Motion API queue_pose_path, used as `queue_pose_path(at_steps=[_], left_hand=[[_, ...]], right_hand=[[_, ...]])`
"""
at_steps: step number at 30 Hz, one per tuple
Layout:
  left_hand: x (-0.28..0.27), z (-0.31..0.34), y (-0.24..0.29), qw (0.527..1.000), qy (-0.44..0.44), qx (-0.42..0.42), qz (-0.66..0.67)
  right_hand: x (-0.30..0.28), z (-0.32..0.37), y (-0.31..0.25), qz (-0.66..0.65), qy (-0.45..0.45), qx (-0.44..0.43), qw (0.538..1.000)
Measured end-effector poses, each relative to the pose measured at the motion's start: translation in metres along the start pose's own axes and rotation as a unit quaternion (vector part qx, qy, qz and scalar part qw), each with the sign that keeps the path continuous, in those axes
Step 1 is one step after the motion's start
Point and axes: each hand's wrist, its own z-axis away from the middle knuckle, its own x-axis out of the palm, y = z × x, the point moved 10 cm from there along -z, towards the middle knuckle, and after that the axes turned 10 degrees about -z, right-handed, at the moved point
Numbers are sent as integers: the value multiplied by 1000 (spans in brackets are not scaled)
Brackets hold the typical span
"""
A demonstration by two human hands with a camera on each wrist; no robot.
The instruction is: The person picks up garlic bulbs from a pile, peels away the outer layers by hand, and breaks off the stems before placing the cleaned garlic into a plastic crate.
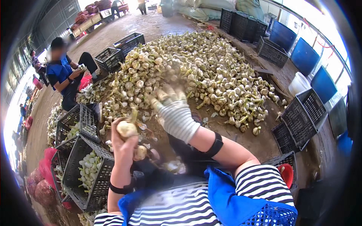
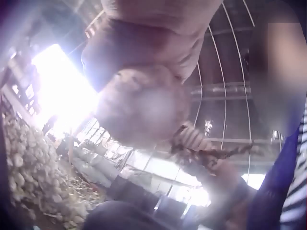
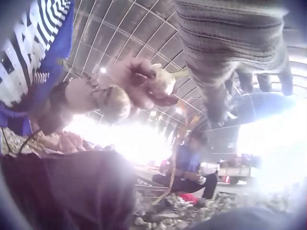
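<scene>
Head view: left hand (image 1: pixel 122 145) grips a garlic bulb (image 1: pixel 127 129), fingers curled round it, stem pointing away from the body; second bulb (image 1: pixel 140 152) near the heel of that hand; gloved right hand (image 1: pixel 175 113) blurred, fingers spread, garlic heap (image 1: pixel 211 71) beyond; right wrist view adds left fingertips on the bulb; left wrist view too blurred for fingers; black crate (image 1: pixel 100 184) at left; dark knee (image 3: pixel 72 187) blocks right wrist view's lower left.
</scene>
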Motion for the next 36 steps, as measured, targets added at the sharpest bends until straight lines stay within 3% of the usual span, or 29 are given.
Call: queue_pose_path(at_steps=[2,4,6,8,11,14,16,18,19,26,30,32,34,36], left_hand=[[16,3,-11,998,-29,-33,-52],[38,9,-13,995,-97,-11,-12],[49,19,-3,995,-77,14,53],[52,24,-9,989,-87,-16,115],[45,29,-27,990,-86,-64,97],[32,23,-21,986,-89,-67,124],[26,19,-16,983,-81,-93,134],[22,14,-20,983,-105,-103,110],[22,11,-14,987,-100,-86,96],[10,-24,-19,989,-134,-39,56],[-6,-50,-43,990,-106,-78,47],[-19,-68,-63,990,-62,-96,-86],[-28,-81,-76,976,-47,-103,-187],[-34,-98,-66,957,-32,-106,-268]], right_hand=[[-24,2,-8,-112,70,-18,991],[-38,2,-44,-156,50,-83,983],[-18,14,-54,-348,26,-53,936],[-18,22,-50,-338,64,-50,938],[-8,27,-54,-229,19,-102,968],[-16,12,-29,-138,48,-54,988],[-41,1,-30,-155,75,-61,983],[-30,3,-66,-188,-29,-208,960],[-25,3,-75,-190,-34,-252,948],[6,-27,-78,-86,-53,-318,943],[46,-48,-77,-81,-151,-350,921],[65,-64,-72,-100,-172,-334,921],[92,-79,-67,-116,-267,-330,898],[109,-92,-59,-111,-279,-343,890]])
